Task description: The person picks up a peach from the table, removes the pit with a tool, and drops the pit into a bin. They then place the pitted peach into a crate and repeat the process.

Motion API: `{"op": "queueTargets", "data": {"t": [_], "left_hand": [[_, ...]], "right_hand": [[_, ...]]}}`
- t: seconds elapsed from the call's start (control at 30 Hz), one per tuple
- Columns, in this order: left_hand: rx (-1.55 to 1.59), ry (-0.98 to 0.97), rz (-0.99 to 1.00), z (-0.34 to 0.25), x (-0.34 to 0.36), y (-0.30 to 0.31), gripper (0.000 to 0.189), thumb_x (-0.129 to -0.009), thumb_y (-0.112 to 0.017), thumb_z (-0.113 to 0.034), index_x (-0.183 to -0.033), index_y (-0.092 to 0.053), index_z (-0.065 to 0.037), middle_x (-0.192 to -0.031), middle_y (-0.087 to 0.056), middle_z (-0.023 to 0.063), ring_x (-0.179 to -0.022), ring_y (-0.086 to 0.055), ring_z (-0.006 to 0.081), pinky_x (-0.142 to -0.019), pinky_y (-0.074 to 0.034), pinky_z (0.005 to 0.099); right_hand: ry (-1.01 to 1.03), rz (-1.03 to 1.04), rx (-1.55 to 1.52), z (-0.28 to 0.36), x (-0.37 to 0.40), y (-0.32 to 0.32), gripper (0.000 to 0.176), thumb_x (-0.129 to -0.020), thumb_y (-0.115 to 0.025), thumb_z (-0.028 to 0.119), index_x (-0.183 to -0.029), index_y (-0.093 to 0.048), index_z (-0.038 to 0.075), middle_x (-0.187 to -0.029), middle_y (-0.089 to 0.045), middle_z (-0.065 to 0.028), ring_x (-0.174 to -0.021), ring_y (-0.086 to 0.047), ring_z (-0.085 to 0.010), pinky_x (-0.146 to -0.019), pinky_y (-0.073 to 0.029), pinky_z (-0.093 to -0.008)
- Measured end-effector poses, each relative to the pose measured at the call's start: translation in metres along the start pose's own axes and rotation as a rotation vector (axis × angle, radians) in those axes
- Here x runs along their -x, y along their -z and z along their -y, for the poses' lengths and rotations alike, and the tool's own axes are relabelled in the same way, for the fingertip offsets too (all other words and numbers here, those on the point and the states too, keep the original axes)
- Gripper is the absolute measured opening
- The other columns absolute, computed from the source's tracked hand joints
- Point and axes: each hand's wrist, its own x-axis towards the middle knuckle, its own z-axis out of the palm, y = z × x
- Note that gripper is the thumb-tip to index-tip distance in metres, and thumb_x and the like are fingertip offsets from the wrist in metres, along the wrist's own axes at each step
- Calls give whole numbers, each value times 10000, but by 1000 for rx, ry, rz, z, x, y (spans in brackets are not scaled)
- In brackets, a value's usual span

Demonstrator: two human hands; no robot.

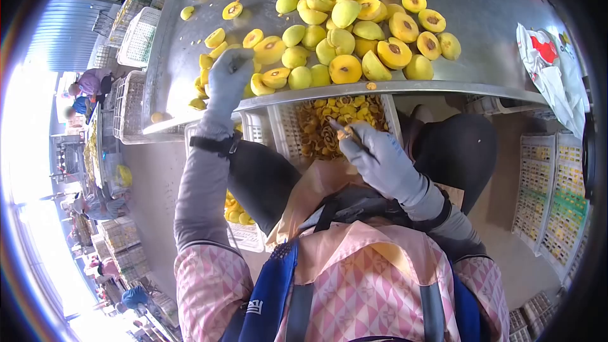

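My left hand point(230, 73), in a grey glove, is over the near left edge of the metal table with its fingers curled. Whatever it may hold is hidden. Close by lie cut yellow peach halves point(270, 49). My right hand point(382, 157), also gloved, is closed around a small knife-like tool point(342, 132) in front of my lap. Its end has orange flesh on it, and its exact shape is hard to make out. Below the tool, a white crate point(286, 128) holds brown and yellow fruit scraps point(323, 120). A pile of peaches point(345, 14), some showing brown pits, covers the table's middle.
The metal table's raised rim point(443, 87) runs just ahead of my knees. A plastic bag point(550, 73) hangs at its right end. Stacked crates point(550, 196) stand to the right. Another crate with yellow fruit point(244, 235) is beside my left leg. People point(95, 82) are far left.
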Motion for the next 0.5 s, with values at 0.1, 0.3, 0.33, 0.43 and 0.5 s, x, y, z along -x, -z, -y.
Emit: {"op": "queueTargets", "data": {"t": [0.1, 0.3, 0.33, 0.43, 0.5], "left_hand": [[-163, -179, 8, -18, 19, -8, 288, -869, -679, -70, -1156, -682, -76, -999, -674, 82, -891, -652, 172, -797, -534, 313], [-259, -40, 65, -26, -7, -18, 379, -897, -668, -184, -1259, -654, -71, -1151, -707, 120, -1026, -684, 220, -894, -531, 329], [-214, -41, 95, -28, -12, -18, 402, -894, -673, -207, -1272, -648, -71, -1145, -710, 129, -1025, -685, 228, -897, -531, 336], [-162, -24, 186, -36, -32, -35, 460, -894, -687, -259, -1305, -630, -60, -1100, -712, 131, -976, -675, 209, -874, -530, 331], [-250, 27, 240, -40, -47, -52, 480, -907, -692, -270, -1320, -617, -38, -1032, -707, 101, -884, -650, 141, -812, -532, 295]], "right_hand": [[-24, -42, -185, 4, -2, -7, 281, -1005, -592, 305, -986, -580, 25, -791, -624, -217, -773, -631, -410, -666, -474, -461], [18, -64, -188, -4, 1, -10, 344, -1002, -596, 333, -1059, -595, -6, -835, -632, -252, -817, -628, -439, -694, -479, -460], [3, -67, -194, -4, 1, -11, 349, -1000, -599, 336, -1061, -594, -8, -847, -634, -256, -829, -630, -443, -700, -481, -463], [-22, -84, -199, -7, 4, -8, 361, -992, -607, 341, -1070, -593, -11, -881, -642, -266, -858, -633, -451, -717, -489, -469], [-17, -86, -198, -11, 3, -8, 360, -989, -609, 337, -1078, -592, -12, -895, -645, -268, -866, -634, -452, -722, -494, -468]]}}
